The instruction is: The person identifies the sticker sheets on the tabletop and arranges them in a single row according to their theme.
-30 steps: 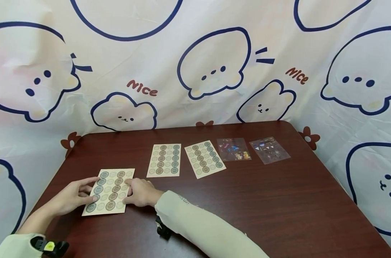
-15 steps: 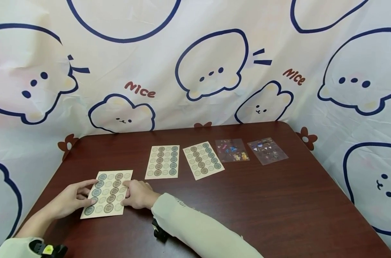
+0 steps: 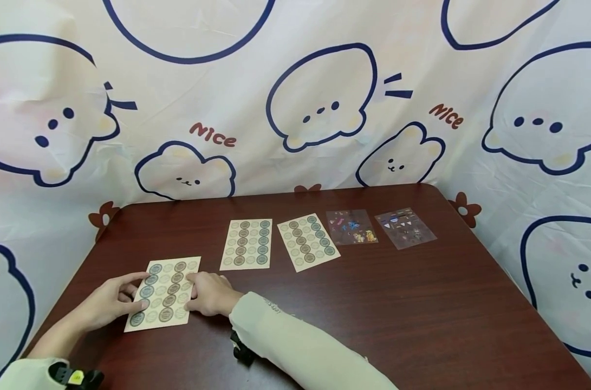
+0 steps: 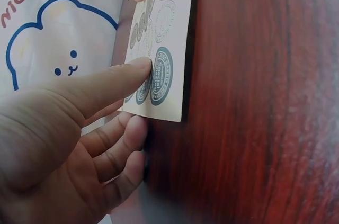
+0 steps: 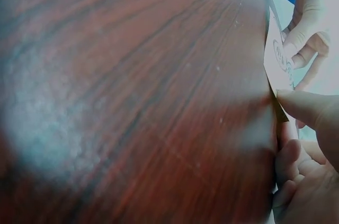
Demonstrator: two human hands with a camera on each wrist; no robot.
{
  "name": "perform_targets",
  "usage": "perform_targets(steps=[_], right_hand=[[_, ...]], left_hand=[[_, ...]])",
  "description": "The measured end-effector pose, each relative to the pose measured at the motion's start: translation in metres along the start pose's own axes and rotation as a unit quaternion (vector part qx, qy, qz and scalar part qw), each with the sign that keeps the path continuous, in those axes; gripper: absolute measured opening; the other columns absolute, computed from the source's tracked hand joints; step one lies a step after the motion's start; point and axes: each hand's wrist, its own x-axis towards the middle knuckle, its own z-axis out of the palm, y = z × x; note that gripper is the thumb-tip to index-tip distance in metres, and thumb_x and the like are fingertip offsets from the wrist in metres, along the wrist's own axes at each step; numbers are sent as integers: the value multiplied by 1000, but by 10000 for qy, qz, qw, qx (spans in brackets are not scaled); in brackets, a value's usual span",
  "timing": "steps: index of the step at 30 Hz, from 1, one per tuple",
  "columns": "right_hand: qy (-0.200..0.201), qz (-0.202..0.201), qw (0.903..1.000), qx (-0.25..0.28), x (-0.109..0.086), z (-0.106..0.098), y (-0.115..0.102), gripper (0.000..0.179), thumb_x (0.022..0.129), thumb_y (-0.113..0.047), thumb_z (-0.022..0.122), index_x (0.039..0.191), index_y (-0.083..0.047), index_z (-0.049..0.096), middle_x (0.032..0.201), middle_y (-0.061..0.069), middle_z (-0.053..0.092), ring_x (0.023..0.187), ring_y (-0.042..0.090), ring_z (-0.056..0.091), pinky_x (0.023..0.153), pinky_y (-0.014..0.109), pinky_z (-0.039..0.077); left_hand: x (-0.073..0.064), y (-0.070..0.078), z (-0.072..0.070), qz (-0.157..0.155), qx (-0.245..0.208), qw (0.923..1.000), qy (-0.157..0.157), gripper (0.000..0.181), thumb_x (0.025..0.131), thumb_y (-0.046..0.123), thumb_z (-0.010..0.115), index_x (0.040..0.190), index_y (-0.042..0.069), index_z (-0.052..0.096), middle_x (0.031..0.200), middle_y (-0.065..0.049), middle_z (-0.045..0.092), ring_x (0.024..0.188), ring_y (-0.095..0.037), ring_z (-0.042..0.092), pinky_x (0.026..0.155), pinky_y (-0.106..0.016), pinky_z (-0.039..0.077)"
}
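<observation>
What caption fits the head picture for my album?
Two hands, left hand and right hand, press a round-sticker sheet on a dark table.

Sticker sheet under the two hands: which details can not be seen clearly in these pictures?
- Print on the round stickers of the sticker sheet: too small in the head view, blurred and slanted in the left wrist view.
- Right hand fingertips: hidden by its own knuckles in the head view.
- Sheet in the right wrist view: cut off by the right edge, partly covered by left hand fingers.
</observation>
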Motion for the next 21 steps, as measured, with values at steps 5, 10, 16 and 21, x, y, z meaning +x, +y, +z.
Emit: perform_targets(steps=[5, 10, 16, 21], right_hand=[[7, -120, 9998, -173, -1, 0, 0, 63, 85, -36, 78, 144, -30, 55, 72, -23, 60, 82, -7, 60, 89, 18, 45], [34, -167, 9994, -311, -2, 1, -1, 61, 85, -35, 77, 142, -30, 57, 69, -22, 58, 79, -7, 59, 89, 20, 44], [4, -176, 9989, -444, -1, 1, -2, 59, 86, -37, 77, 141, -30, 58, 68, -22, 58, 78, -6, 58, 84, 20, 43], [-12, -157, 9987, -486, -1, 1, -1, 61, 86, -38, 76, 143, -30, 56, 68, -22, 57, 80, -6, 59, 85, 20, 44]], left_hand=[[0, -1, 2, 53, 88, 9999, 63, 76, 89, 16, 78, 146, -15, 37, 91, -8, 63, 69, -10, 60, 61, -24, 48], [1, 0, 3, 44, 303, 9994, 172, 75, 88, 18, 78, 145, -13, 40, 91, -8, 60, 69, -11, 56, 60, -24, 45], [1, -1, 4, -19, 463, 9985, 275, 71, 88, 20, 79, 143, -11, 45, 96, -11, 51, 70, -14, 52, 58, -24, 42], [2, -2, 5, -11, 461, 9985, 297, 70, 88, 20, 79, 142, -10, 46, 96, -12, 50, 70, -14, 51, 57, -25, 41]])
